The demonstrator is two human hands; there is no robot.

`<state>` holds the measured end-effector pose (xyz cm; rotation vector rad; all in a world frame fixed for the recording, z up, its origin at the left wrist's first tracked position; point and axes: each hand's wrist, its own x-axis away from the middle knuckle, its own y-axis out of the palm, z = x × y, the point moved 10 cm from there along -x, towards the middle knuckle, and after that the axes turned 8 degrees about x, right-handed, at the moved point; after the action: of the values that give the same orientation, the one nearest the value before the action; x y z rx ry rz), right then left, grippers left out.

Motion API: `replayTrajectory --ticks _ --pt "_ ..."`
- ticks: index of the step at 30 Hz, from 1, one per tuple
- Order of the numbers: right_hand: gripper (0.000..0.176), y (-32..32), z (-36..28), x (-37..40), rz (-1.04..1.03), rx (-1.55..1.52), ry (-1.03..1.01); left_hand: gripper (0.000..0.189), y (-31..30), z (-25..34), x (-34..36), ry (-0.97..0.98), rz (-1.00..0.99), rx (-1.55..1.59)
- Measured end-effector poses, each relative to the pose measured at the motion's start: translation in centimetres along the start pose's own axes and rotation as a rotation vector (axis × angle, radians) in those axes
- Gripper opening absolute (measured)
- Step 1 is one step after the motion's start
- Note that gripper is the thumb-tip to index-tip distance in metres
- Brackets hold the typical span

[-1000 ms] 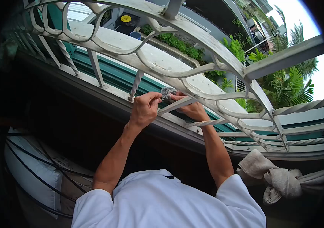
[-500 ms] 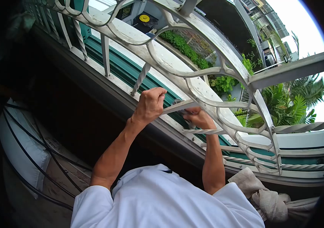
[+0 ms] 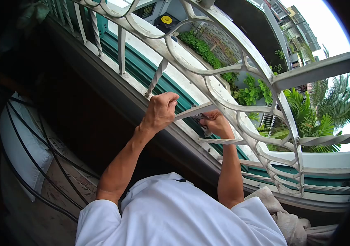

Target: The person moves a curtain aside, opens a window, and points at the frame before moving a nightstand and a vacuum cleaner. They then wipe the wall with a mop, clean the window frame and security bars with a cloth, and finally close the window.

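Note:
My left hand (image 3: 161, 110) is closed at the near end of a flat white bar (image 3: 193, 110) of the window grille, by the frame's inner edge. Whether its fingers grip the bar or something else is hidden. Reaching through the grille, my right hand (image 3: 217, 124) pinches a small greyish cloth (image 3: 205, 129) over the green window track (image 3: 179, 98). A twisted white bar (image 3: 222, 141) passes across my right wrist. Another twisted bar (image 3: 157, 78) rises just beyond my left hand.
Curved white grille work (image 3: 224, 71) spans the upper right. At the lower left lie a white pillow (image 3: 21, 143) and black curved rods (image 3: 56, 164). A knotted beige curtain (image 3: 290, 225) hangs at the lower right. Plants (image 3: 306, 119) show outside.
The camera view has shifted slightly. My right hand has moved a little on the track, and its fingers and the cloth show more clearly. My left hand stays near the bar.

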<state>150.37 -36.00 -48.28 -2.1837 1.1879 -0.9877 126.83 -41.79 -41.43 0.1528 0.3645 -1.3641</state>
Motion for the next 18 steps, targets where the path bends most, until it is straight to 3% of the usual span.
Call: replayTrajectory --ticks 3,4,5,8,10,11,14,16,17,18 --pt "0.040 0.1 -2.8 -0.3 0.079 -0.128 -0.163 0.016 -1.4 0.4 -0.3 -0.024 0.061 0.023" --pt "0.042 0.5 -11.8 1.6 -0.015 -0.018 -0.348 0.015 -2.0 0.3 -0.3 -0.032 0.099 0.042" --pt "0.046 2.6 -11.7 -0.6 -0.035 0.267 -0.545 0.014 -2.2 0.3 0.1 -0.050 0.125 0.070" --pt "0.045 1.8 -13.0 0.5 -0.121 0.124 -0.531 0.015 -2.6 0.2 0.4 -0.067 0.118 0.061" --pt "0.041 0.8 -8.1 2.1 -0.150 0.063 -0.161 0.015 -3.2 0.5 0.6 -0.061 0.123 0.043" --pt "0.037 0.0 -8.3 3.2 -0.070 0.084 -0.310 0.015 -3.4 0.7 1.0 -0.049 0.114 0.011" --pt "0.043 1.2 -6.1 2.5 -0.130 0.092 -0.189 0.015 -4.2 0.7 2.1 -0.032 0.128 -0.002" --pt "0.040 0.9 -8.3 0.5 0.058 -0.132 -0.292 0.015 -4.5 -0.2 2.6 -0.039 0.159 0.028" --pt "0.034 1.2 -12.8 -0.3 0.036 0.255 -0.388 0.015 -4.6 -0.1 2.6 -0.047 0.163 0.026" --pt "0.033 2.0 -13.4 -2.1 -0.027 0.109 -0.460 0.015 -4.3 0.2 2.7 -0.048 0.142 0.017"
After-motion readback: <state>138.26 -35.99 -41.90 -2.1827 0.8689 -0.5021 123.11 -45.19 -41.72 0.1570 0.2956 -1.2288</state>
